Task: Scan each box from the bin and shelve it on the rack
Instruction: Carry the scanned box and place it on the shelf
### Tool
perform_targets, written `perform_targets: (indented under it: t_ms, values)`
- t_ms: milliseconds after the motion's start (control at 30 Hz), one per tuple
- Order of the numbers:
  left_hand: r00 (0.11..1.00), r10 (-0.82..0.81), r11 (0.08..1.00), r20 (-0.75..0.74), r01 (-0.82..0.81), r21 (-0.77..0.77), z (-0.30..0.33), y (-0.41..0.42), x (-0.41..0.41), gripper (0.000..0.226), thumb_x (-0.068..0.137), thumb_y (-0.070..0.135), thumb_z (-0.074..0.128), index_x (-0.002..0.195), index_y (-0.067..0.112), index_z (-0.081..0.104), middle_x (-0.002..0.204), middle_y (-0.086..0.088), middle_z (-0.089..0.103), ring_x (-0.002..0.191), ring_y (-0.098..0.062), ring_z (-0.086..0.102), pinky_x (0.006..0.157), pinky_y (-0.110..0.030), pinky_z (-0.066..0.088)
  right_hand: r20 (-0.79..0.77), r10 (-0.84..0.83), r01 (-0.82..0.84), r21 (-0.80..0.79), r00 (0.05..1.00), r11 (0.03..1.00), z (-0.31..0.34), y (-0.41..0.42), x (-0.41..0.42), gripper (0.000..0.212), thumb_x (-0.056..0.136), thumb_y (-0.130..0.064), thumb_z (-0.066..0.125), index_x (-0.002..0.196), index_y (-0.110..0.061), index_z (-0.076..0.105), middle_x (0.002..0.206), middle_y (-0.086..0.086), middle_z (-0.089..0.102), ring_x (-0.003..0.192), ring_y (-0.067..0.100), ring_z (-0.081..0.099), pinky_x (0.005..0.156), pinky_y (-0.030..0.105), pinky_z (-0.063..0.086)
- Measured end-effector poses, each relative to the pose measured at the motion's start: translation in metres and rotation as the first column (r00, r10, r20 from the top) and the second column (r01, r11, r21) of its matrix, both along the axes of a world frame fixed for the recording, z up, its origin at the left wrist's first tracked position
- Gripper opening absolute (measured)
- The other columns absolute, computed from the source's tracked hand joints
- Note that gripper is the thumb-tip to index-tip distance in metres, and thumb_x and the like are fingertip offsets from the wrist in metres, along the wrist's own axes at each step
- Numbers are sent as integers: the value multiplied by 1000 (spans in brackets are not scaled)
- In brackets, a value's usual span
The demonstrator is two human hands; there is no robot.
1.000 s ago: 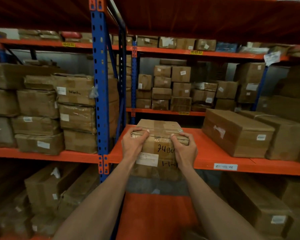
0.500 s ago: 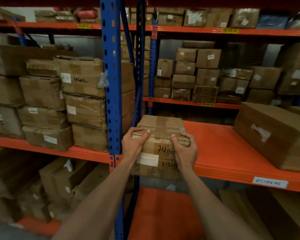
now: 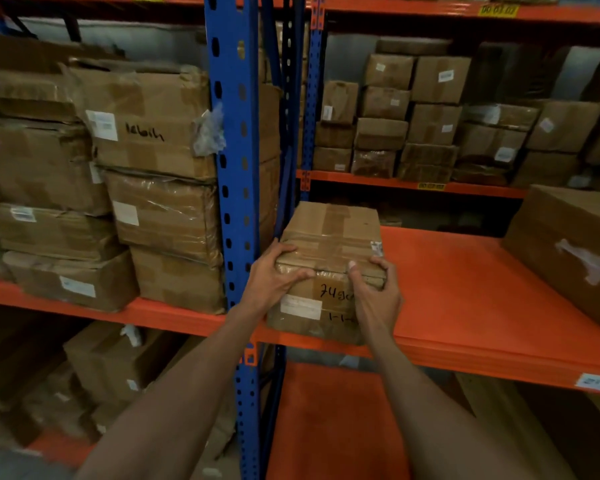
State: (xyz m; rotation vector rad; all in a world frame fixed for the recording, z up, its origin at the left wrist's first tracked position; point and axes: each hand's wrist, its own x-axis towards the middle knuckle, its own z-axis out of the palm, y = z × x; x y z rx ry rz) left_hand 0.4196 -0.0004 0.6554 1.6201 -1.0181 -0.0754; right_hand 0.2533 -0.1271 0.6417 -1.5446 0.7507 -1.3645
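- The box (image 3: 329, 268) sits on the orange shelf (image 3: 465, 289) of the rack, at the shelf's left end, its near face hanging right at the front lip.
- Left hand (image 3: 272, 282) is grasping the box's near left top corner: the fingers curl over the top edge, the thumb (image 3: 300, 273) lies across the front face.
- Right hand (image 3: 374, 292) is grasping the near right top corner the same way, thumb up on the front edge, fingers wrapped round the right side.
- So the box lies squarely between the two grips, left hand at its 9 o'clock, right hand at its 3 o'clock, both in contact.
- Brown tape crosses the box's top; the front carries a white label (image 3: 300, 307) and black handwriting, partly covered by the right hand.
- The blue upright (image 3: 234, 209) stands just beside the box at its 9 o'clock; whether they touch, I cannot tell.
- Past the upright, further toward 9 o'clock, stacked cartons (image 3: 153, 174) fill the neighbouring bay.
- At the box's 3 o'clock, well apart across bare orange shelf, lies a large carton (image 3: 568, 244).
- Toward 12 o'clock, a farther shelf holds rows of small cartons (image 3: 426, 116).
- A white tag (image 3: 598, 382) is stuck on the shelf's front beam, far right.
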Motion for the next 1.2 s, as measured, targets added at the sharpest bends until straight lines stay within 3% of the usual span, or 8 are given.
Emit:
perform_targets:
  t_ms: [67,167,233,367,533,633,800,1200]
  values:
    - [992,31,999,126,-36,36,-1,-5,8,74,63,69,76,125,29,66,154,11,29,143,-5,29,111,-20,29,-6,42,-42,-12,999,999,1,-4,1,37,79,-58,82,112,-48,66,115,-26,69,104,-8,64,83,14,55]
    - [975,63,997,213,-69,22,-6,-9,7,71,71,63,70,126,18,68,165,-6,18,149,-17,25,117,-30,28,2,133,-133,8,991,991,2,-11,1,39,79,-51,87,113,-43,71,117,-31,68,108,-10,63,87,17,56]
    - [945,101,994,312,-105,-4,-5,-9,3,67,77,59,67,124,11,69,159,-14,33,150,-28,25,120,-46,30,19,181,-182,21,983,983,1,-16,0,40,78,-45,90,113,-38,75,117,-30,69,108,-8,65,89,19,57]
    - [628,123,986,768,-166,-22,8,-9,6,61,86,52,58,110,-1,74,119,-19,70,125,-37,59,111,-57,40,-33,257,-257,12,966,966,3,-27,-4,48,73,-44,94,116,-32,76,125,-15,71,111,-2,66,92,22,58]
    - [771,-113,924,627,-150,351,34,4,10,93,78,70,36,137,2,57,146,-18,51,139,-30,47,119,-39,30,-142,356,-358,9,924,934,7,-32,2,59,69,-53,94,122,-34,75,128,-12,69,114,5,67,97,31,59]
    - [751,-184,853,634,-198,482,44,5,18,78,88,59,51,148,9,45,156,-10,40,147,-23,34,119,-36,27,-149,383,-385,18,912,923,9,-33,8,57,68,-55,93,119,-36,76,127,-14,69,113,5,67,97,34,59]
    - [687,-265,756,677,-288,588,56,-1,17,74,94,60,48,149,11,41,157,-8,38,144,-22,35,110,-41,38,-152,397,-398,25,905,917,9,-37,11,51,70,-52,93,116,-38,77,122,-19,69,104,-4,68,90,25,60]
    - [758,-265,729,596,-247,638,59,-3,16,76,93,60,50,151,12,40,158,-8,36,145,-24,32,115,-41,32,-166,378,-383,4,911,924,9,-38,14,45,73,-47,92,114,-36,76,118,-18,71,104,-3,68,85,20,58]
